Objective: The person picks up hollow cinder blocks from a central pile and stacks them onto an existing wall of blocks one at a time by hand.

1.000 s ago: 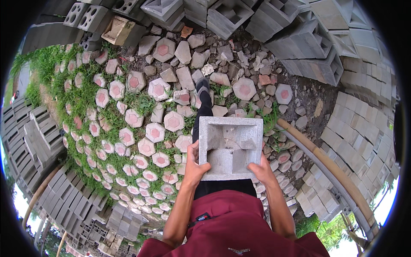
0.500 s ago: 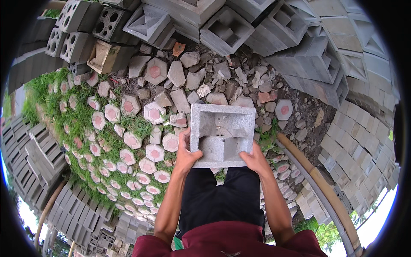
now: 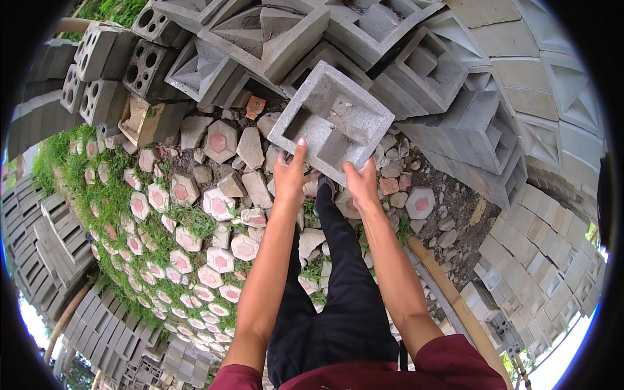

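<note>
A grey hollow concrete block (image 3: 372,117) is held out ahead of me at arm's length, tilted, its open recessed face toward me. My left hand (image 3: 290,170) grips its near left side, thumb over the rim. My right hand (image 3: 361,183) grips the near right corner, with its thumb also on the rim. The other fingers are mostly hidden beneath the block. Just beyond the held block stand similar grey decorative blocks (image 3: 270,39), stacked with their recessed faces up. The held block overlaps the stack's near edge in view; whether it touches cannot be told.
Hexagonal pavers (image 3: 219,204) with reddish centres lie among grass on the left. Broken rubble (image 3: 250,148) covers the ground before the stack. Blocks with round holes (image 3: 144,68) stand far left. A bamboo pole (image 3: 455,302) runs along my right, beside more stacked blocks (image 3: 546,260).
My hands have carried the block forward, away from my body, and turned it so it sits at a slant. One leg has stepped forward, and the stack now appears nearer.
</note>
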`<state>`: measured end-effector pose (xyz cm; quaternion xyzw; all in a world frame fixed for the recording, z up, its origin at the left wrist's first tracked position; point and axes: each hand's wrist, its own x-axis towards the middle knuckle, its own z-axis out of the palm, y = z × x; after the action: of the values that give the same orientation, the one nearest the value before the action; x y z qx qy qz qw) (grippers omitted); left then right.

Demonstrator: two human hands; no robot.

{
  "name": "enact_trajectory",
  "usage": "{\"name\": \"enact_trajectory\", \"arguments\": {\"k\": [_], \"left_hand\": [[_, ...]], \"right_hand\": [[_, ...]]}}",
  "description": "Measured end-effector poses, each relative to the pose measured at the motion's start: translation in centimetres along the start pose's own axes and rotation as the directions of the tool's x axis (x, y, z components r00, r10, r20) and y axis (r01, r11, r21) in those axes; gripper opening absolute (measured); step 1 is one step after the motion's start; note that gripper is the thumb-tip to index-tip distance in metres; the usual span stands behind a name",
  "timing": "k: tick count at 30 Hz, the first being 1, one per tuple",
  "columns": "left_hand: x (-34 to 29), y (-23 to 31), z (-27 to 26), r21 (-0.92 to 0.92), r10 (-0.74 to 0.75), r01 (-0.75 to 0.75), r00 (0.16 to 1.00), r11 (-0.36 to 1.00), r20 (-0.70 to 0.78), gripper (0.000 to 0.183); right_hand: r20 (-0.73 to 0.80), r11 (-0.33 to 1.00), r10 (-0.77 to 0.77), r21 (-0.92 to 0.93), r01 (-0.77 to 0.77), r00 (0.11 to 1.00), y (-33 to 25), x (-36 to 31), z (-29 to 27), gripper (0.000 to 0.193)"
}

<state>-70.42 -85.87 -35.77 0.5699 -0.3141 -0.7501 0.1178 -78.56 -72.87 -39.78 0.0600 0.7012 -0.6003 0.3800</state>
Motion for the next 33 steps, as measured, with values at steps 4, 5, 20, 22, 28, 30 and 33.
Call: {"name": "enact_trajectory", "arguments": {"k": [4,5,20,22,28,30,33], "left_hand": [[6.4,1.3,3.7,0.067,0.091,-0.089,0.995,0.994,-0.029,0.044],[7.9,1.5,3.8,0.095,0.096,-0.093,0.995,0.991,-0.024,0.04],[15.1,3.5,5.1,0.148,0.096,-0.098,0.995,0.984,0.022,0.039],[14.8,3.6,5.0,0.126,0.106,-0.111,0.993,0.986,0.046,0.041],[10.3,3.0,3.4,0.051,0.108,-0.117,0.983,0.992,0.152,0.068],[8.1,2.2,0.5,0.052,0.148,-0.15,0.988,0.987,0.053,0.061],[3.8,1.5,-4.4,0.18,0.233,-0.225,0.972,0.958,-0.026,0.049]], "right_hand": [[-0.078,0.998,-0.064,0.024,0.066,0.995,-0.4,6.0,1.1,0.057],[-0.102,0.997,-0.076,0.013,0.078,0.992,0.0,7.3,1.4,0.056],[-0.106,0.984,-0.176,0.011,0.178,0.979,1.3,15.1,2.0,0.04],[0.009,0.999,-0.05,0.004,0.05,0.999,0.3,14.6,1.3,0.052],[0.254,0.966,0.203,0.107,-0.236,0.945,-2.4,13.6,-2.4,0.071],[0.001,0.978,0.179,0.11,-0.178,0.984,-1.9,11.8,-2.2,0.058],[-0.219,0.988,-0.136,-0.095,0.118,0.966,-1.2,7.5,-2.5,0.03]]}}
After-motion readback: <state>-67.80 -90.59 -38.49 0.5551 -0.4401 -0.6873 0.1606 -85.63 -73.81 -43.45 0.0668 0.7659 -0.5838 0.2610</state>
